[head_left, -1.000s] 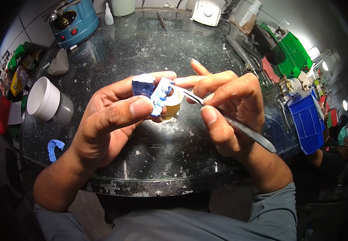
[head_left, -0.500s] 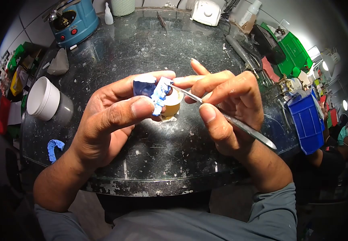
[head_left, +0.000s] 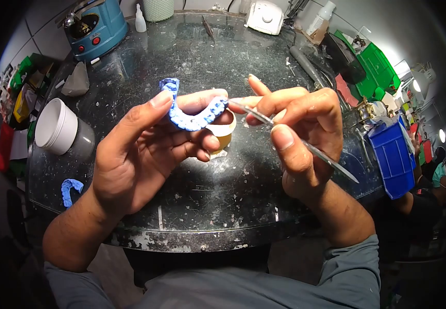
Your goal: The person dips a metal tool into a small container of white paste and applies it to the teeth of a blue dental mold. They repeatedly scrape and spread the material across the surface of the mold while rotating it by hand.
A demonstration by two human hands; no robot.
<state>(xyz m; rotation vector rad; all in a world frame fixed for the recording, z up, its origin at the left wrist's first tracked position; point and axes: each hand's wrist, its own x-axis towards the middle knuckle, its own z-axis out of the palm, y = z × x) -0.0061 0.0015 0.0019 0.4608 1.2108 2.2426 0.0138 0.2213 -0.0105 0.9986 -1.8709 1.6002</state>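
Observation:
My left hand (head_left: 140, 147) holds up a blue horseshoe-shaped dental model (head_left: 187, 122), its row of teeth showing toward me. The thumb presses on the model's left arm while the fingers support it from behind. In my right hand (head_left: 305, 134) is a slim metal carving tool (head_left: 315, 151), pinched between thumb and fingers. Its tip lies right at the right end of the tooth row. Behind the hands stands a small yellow pot with a pale rim (head_left: 225, 140), partly hidden by the left fingers. A second blue dental model (head_left: 70, 191) lies on the black table (head_left: 192, 206) by my left forearm.
A white tub (head_left: 56, 126) and a clear cup (head_left: 82, 136) stand at the left. Toward the back are a blue machine (head_left: 95, 31), a white dropper bottle (head_left: 140, 19) and a white device (head_left: 264, 18). Blue (head_left: 392, 157) and green (head_left: 380, 67) bins line the right; a person (head_left: 442, 177) sits beyond.
My left hand has turned the model, so its whole tooth arch now shows instead of its side. The right hand with the carving tool has shifted slightly right.

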